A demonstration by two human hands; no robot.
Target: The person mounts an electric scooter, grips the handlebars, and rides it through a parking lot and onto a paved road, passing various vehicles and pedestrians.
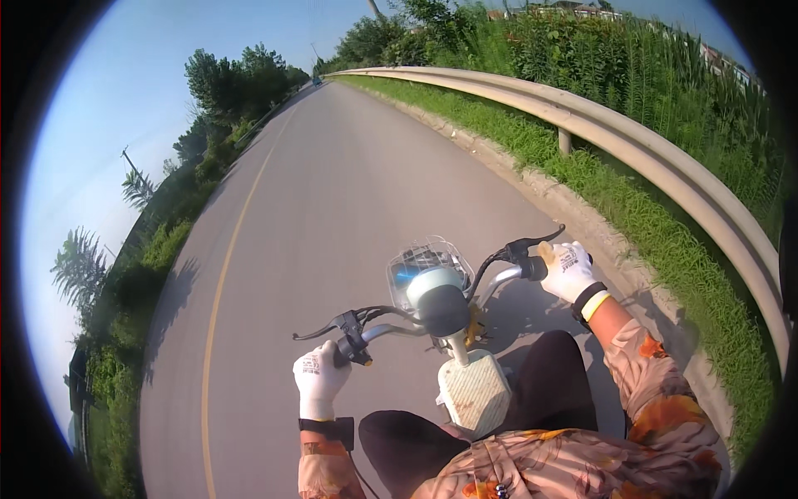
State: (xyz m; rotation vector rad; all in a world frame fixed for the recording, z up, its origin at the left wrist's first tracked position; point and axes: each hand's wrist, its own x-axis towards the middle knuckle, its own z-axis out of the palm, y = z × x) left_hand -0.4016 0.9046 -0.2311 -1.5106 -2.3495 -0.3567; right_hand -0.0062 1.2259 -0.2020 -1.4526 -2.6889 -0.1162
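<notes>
I sit astride a two-wheeled scooter with a silver handlebar (389, 330). My left hand (321, 371), in a white glove, is closed round the left handlebar grip (342, 353). A black brake lever (317, 330) sticks out ahead of it, with no finger seen on it. On the other side my right hand (568, 271), gloved too, wraps the right handlebar grip (536, 268); its brake lever (540, 239) points forward. Between them sits a rounded pale and dark headlamp housing (439, 299). A wire basket (428, 254) in front holds something dark and blue that I cannot make out.
The paved road (332, 166) runs ahead, with a yellow line (226, 266) on the left. A metal guardrail (615, 133), a kerb and a grass strip (582, 183) border the right. Trees (237, 83) line the left. A small blue vehicle (317, 81) appears far ahead.
</notes>
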